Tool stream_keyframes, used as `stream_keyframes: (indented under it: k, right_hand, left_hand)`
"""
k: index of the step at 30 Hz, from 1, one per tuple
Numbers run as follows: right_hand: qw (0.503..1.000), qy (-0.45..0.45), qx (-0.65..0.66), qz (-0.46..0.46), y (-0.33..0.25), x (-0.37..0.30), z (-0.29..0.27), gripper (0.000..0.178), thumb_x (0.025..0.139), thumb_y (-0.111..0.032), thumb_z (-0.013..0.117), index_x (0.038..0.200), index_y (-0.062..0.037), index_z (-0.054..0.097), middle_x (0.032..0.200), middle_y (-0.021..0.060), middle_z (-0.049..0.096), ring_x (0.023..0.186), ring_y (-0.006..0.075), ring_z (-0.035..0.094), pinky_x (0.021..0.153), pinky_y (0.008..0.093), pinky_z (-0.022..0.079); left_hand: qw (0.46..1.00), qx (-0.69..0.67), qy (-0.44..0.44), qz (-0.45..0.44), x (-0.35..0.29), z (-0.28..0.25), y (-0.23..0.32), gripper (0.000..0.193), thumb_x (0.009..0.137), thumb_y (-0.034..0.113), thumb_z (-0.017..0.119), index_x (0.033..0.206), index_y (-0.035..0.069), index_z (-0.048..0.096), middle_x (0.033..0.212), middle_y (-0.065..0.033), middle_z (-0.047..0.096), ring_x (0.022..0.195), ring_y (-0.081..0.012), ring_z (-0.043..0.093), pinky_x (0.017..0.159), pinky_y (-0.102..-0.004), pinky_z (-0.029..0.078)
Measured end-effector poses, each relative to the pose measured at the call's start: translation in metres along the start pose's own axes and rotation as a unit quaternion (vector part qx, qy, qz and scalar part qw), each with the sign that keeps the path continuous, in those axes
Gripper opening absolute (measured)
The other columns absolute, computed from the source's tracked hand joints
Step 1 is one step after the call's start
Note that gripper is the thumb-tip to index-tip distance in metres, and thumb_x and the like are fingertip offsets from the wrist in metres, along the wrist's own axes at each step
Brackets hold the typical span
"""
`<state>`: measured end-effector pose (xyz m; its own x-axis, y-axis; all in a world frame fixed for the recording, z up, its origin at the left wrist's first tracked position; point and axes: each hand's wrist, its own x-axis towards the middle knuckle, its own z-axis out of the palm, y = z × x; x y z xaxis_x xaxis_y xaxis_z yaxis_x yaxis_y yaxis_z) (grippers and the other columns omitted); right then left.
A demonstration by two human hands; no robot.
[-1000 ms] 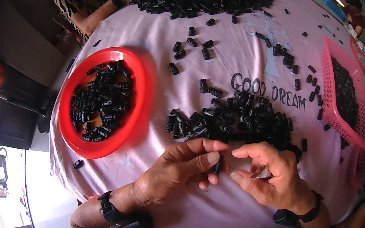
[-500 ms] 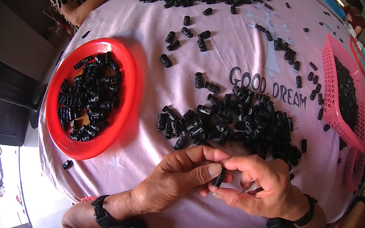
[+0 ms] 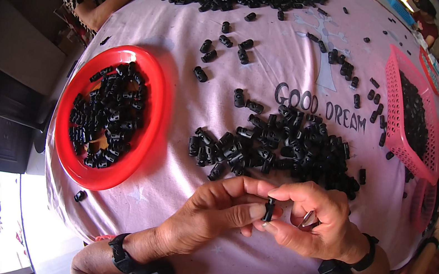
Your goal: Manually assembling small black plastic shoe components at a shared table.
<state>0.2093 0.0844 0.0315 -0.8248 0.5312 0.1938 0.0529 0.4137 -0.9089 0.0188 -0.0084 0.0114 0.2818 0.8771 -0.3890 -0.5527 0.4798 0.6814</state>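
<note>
A: What is changed from a second ago?

B: The hands are drawn nearer the table's near edge, away from the pile of black clips [image 3: 280,145], and are now pressed together.

A: How are the hands seen?

B: A small black clip [image 3: 269,209] is pinched between the left hand [image 3: 214,215] and the right hand [image 3: 311,220], just below the pile. A thin metal piece [image 3: 307,219] is tucked in the right hand's curled fingers.

A: What else is seen around the pile?

B: A red bowl [image 3: 159,106] of clips is set to its left, a pink basket [image 3: 396,114] to its right, all on the pink cloth [image 3: 188,37].
</note>
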Motion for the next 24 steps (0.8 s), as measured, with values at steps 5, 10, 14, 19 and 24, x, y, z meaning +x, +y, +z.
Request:
stream_keyframes:
  k: [5, 10, 14, 19, 24]
  right_hand:
    - [1.0, 0.002, 0.02, 0.0, 0.0036, -0.0024, 0.0027, 0.039, 0.078, -0.007, 0.071, 0.112, 0.0025, 0.053, 0.075, 0.0091, 0.069, 0.051, 0.0062, 0.061, 0.045, 0.0192, 0.044]
    - [1.0, 0.005, -0.011, -0.015, 0.0001, 0.0001, 0.0015, 0.038, 0.076, -0.005, 0.072, 0.109, 0.0024, 0.056, 0.086, 0.0107, 0.07, 0.046, 0.0045, 0.055, 0.044, 0.0193, 0.043]
    - [0.998, 0.007, -0.052, -0.043, -0.0024, 0.0034, 0.0007, 0.038, 0.074, -0.007, 0.073, 0.108, 0.0017, 0.058, 0.077, 0.0072, 0.068, 0.043, 0.0038, 0.048, 0.042, 0.0197, 0.04]
    - [0.993, 0.044, -0.087, -0.068, 0.003, 0.0009, 0.0052, 0.039, 0.074, -0.009, 0.074, 0.108, 0.0009, 0.06, 0.058, 0.0, 0.055, 0.042, 0.0039, 0.046, 0.042, 0.0196, 0.037]
    - [0.994, 0.024, -0.086, -0.063, 0.0012, 0.0003, 0.0006, 0.04, 0.074, -0.007, 0.073, 0.11, 0.0019, 0.059, 0.064, 0.0014, 0.06, 0.042, 0.0033, 0.046, 0.042, 0.0193, 0.038]
  left_hand:
    - [1.0, 0.021, 0.002, -0.018, -0.0001, -0.0002, 0.0021, 0.033, 0.09, 0.015, 0.061, 0.121, 0.005, 0.053, 0.108, -0.0111, 0.064, 0.093, -0.0122, 0.06, 0.077, -0.025, 0.047]
    - [1.0, 0.004, -0.013, -0.008, -0.0003, 0.0, 0.0015, 0.032, 0.09, 0.01, 0.06, 0.12, 0.004, 0.053, 0.109, -0.0113, 0.064, 0.095, -0.0124, 0.059, 0.077, -0.0245, 0.047]
    - [1.0, -0.004, -0.015, 0.004, -0.0004, -0.0002, 0.0002, 0.031, 0.09, 0.009, 0.059, 0.12, 0.003, 0.053, 0.109, -0.0114, 0.064, 0.095, -0.0125, 0.059, 0.078, -0.0245, 0.047]
    - [1.0, -0.005, -0.015, 0.006, -0.0007, -0.001, -0.0015, 0.034, 0.088, 0.005, 0.06, 0.122, 0.004, 0.053, 0.109, -0.0108, 0.063, 0.096, -0.0112, 0.059, 0.078, -0.0243, 0.047]
    - [1.0, -0.007, -0.024, 0.011, -0.0017, 0.0006, -0.001, 0.038, 0.088, 0.002, 0.06, 0.125, 0.003, 0.05, 0.112, -0.009, 0.061, 0.098, -0.0108, 0.057, 0.082, -0.0235, 0.047]
